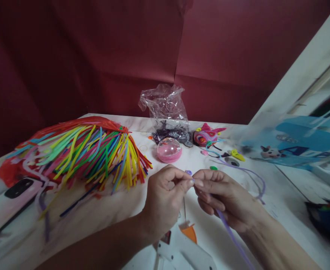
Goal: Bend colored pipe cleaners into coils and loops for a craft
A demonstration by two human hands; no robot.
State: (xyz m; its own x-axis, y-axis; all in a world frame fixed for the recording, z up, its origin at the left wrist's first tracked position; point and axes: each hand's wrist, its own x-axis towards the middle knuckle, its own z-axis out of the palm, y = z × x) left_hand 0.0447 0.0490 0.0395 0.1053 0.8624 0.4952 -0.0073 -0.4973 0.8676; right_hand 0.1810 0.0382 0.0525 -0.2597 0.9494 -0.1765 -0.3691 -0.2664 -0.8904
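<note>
My left hand and my right hand meet above the table's middle, fingertips touching. Both pinch the end of a thin purple strip that runs down under my right palm toward the lower right. A small purple coil shows just behind my left fingertips. A white glue gun with an orange nozzle lies on the table below my hands.
A heap of multicoloured strips covers the left of the white table, with a phone beside it. Behind are a clear plastic bag, a pink dome capsule, a coiled colourful figure and a blue bag.
</note>
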